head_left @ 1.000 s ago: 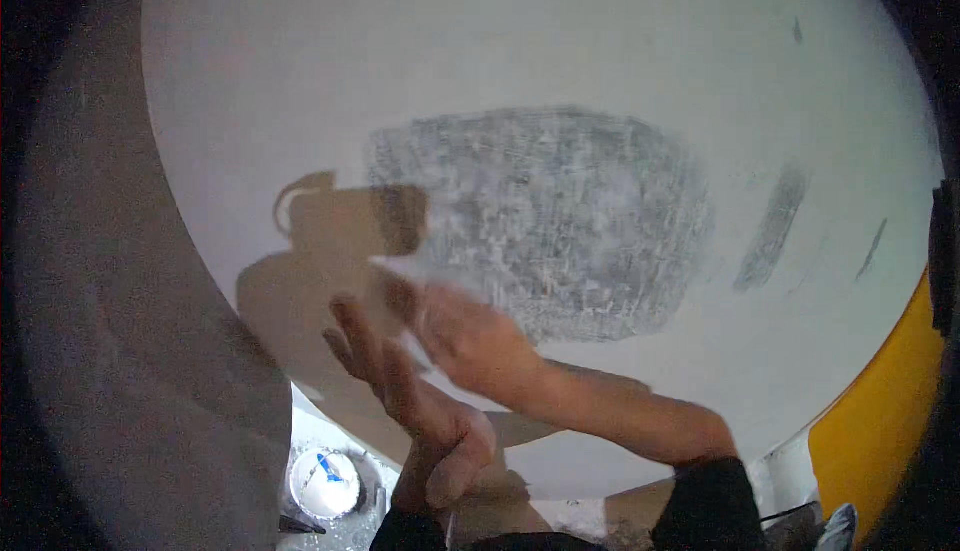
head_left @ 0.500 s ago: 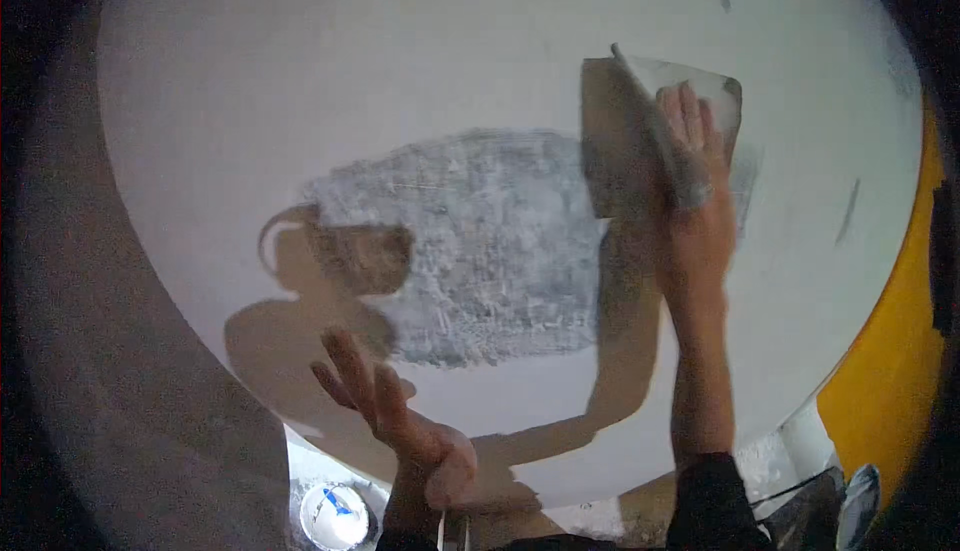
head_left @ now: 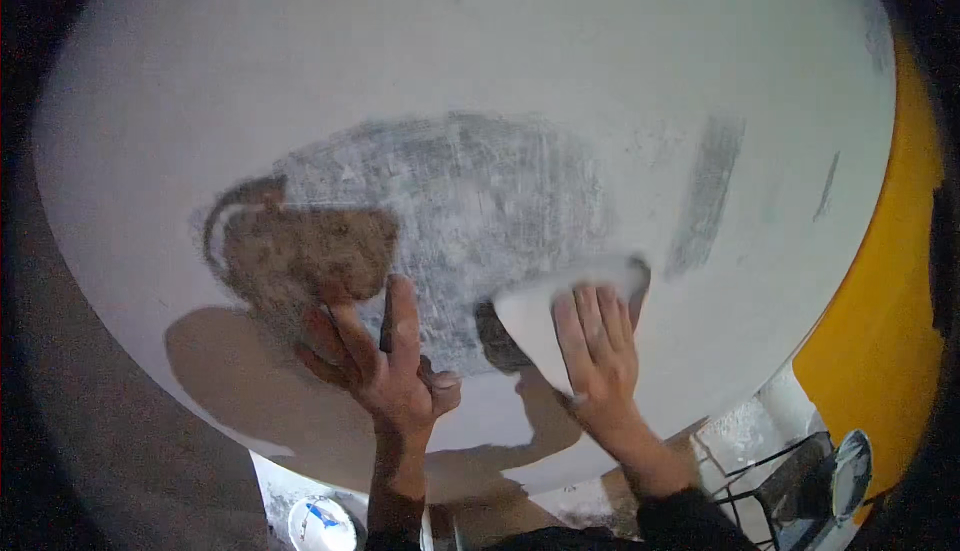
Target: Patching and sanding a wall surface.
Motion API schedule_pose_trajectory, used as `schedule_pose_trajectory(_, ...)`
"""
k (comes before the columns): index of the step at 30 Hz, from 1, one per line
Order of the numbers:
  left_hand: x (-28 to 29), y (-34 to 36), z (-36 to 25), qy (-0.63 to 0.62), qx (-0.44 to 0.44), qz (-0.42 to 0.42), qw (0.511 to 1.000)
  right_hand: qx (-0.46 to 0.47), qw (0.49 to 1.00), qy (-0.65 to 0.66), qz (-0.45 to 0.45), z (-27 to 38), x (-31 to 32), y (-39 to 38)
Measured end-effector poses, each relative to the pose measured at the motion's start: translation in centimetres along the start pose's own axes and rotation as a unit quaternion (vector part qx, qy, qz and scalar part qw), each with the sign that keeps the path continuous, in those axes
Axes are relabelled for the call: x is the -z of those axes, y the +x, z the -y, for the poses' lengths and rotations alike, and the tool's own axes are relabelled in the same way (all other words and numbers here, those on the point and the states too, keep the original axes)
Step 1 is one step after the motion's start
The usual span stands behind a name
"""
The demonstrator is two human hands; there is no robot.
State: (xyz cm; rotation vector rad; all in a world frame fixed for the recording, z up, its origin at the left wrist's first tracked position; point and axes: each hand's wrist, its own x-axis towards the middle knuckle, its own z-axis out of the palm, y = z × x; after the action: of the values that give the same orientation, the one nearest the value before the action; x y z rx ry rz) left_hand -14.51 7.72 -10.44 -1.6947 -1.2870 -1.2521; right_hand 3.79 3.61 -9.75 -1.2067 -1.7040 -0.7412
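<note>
Head view. White plastered wall (head_left: 480, 61) fills most of frame, curved by lens; big grey rough patch (head_left: 470, 221) sits centre, w/ a narrow grey streak (head_left: 708, 196) to its right and a thinner mark (head_left: 826, 186) further right. Yellow wall section (head_left: 880, 341) runs down right edge. Lower right: dark wire stand (head_left: 790, 476) w/ a round disc (head_left: 848, 463) beside it. Bottom left of centre: white bucket (head_left: 322, 523), seen from above.

My right hand (head_left: 598, 356) is lower centre-right, fingers flat and spread, pressing a wide flat trowel blade (head_left: 560, 311) against the wall. Grip = palm and fingers clamped on the blade's back, handle not visible. Blade carries white compound, its upper edge touching lower right rim of the grey patch. Blade's long axis runs roughly left-right, tilted up toward the right. Uncoated grey lies up and left from the blade.

My left hand (head_left: 385, 366) is lower centre-left, fingers extended up toward the wall, thumb out to the right. Something dark and thin shows between the fingers; can't tell if it's gripped or just shadow, so grip state unclear. Hand shadow (head_left: 300, 251) falls on patch's left side.

Right hand nearer to patch edge, and only it bears on the blade.
</note>
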Motion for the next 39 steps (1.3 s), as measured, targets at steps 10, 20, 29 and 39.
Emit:
schedule_pose_trajectory(10, -2.9, -1.8, 2.8, 0.133, -0.013, -0.029, 0.991, 0.018, 0.997, -0.066, -0.039, 0.0, -0.1, 1.3)
schedule_pose_trajectory(20, -3.1, -0.6, 0.4, 0.143, -0.013, -0.057, 0.988, -0.010, 0.999, -0.029, -0.016, 0.4, 1.9, 2.8)
schedule_pose_trajectory(29, -1.0, 0.0, -0.8, 0.046, -0.017, 0.000, 0.999, 0.006, 1.000, 0.019, -0.004, -2.2, -1.0, -3.0)
schedule_pose_trajectory(39, -1.2, -2.1, 1.8, -0.125, -0.043, -0.085, 0.988, 0.109, 0.984, 0.118, 0.080, 1.2, -2.9, -6.5)
